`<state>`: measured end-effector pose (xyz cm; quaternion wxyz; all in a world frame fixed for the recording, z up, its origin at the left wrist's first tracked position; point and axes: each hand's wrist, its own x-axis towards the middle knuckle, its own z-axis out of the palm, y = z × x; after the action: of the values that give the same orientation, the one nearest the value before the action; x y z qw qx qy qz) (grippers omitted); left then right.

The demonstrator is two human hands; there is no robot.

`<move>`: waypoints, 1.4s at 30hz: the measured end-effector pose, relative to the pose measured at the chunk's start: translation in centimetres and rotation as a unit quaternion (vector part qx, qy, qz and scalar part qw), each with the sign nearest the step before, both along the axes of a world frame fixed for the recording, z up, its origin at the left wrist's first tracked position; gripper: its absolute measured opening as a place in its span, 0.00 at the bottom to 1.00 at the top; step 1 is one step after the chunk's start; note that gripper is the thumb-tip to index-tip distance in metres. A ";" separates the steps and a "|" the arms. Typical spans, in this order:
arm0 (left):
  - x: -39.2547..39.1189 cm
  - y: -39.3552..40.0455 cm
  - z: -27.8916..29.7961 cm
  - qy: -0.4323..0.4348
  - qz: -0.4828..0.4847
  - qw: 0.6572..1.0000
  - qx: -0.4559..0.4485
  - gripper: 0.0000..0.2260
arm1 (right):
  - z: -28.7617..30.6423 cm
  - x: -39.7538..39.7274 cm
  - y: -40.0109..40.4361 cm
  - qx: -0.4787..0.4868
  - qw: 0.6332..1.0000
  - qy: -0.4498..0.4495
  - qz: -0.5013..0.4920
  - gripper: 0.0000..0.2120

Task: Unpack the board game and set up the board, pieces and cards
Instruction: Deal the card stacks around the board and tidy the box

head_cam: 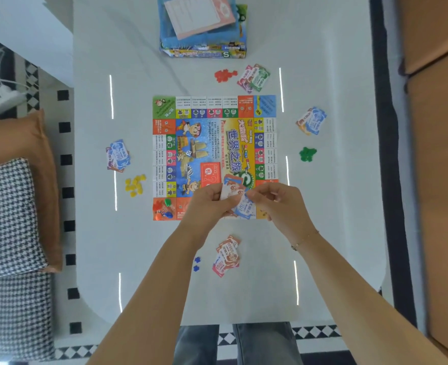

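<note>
Cards [235, 196] between both hands' grip

White table [322, 206]; multicolour board [212, 143] with orange, green, blue corners. Red [225, 75], green [307, 154], yellow [135, 184], blue tokens [196, 263]. Blue-white paper money [118, 155]. Houndstooth black-white cushion [7, 219], plain orange cushion [25, 138].
</note>
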<state>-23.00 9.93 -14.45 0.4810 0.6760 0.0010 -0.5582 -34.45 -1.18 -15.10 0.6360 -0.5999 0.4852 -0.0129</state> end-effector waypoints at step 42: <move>0.1 -9.1 -1.6 0.036 0.138 0.990 -0.003 0.03 | -1.4 -0.5 -9.6 -0.040 0.993 -0.042 -0.100 0.04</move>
<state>-22.88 0.84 -16.04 0.5553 0.6471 0.1100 -0.5107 -34.94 -10.76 -16.45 0.6269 -0.5721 0.5148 -0.1212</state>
